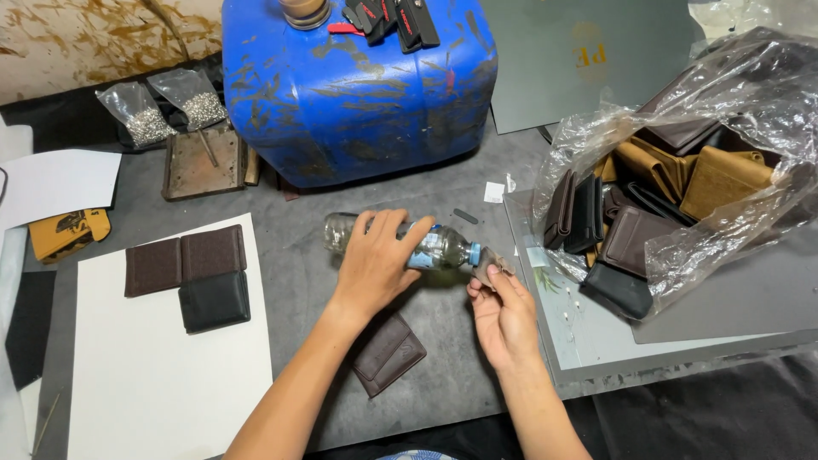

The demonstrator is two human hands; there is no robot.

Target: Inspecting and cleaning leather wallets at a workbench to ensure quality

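Observation:
My left hand (375, 260) grips a clear plastic bottle (439, 247) that lies tipped sideways over the grey work surface, its blue neck pointing right. My right hand (503, 315) pinches a small grey-brown scrap (488, 265) right at the bottle's mouth. A dark brown wallet (389, 353) lies on the surface just below my left wrist. Whether liquid is coming out of the bottle cannot be seen.
A big blue plastic drum (358, 94) stands behind the bottle. A clear bag (682, 247) of several brown and tan wallets lies at the right on a grey board (588, 332). On a white sheet (162, 375) at the left lie brown wallets (183, 260) and a black one (215, 301). Two small bags of metal bits (166, 111) sit far left.

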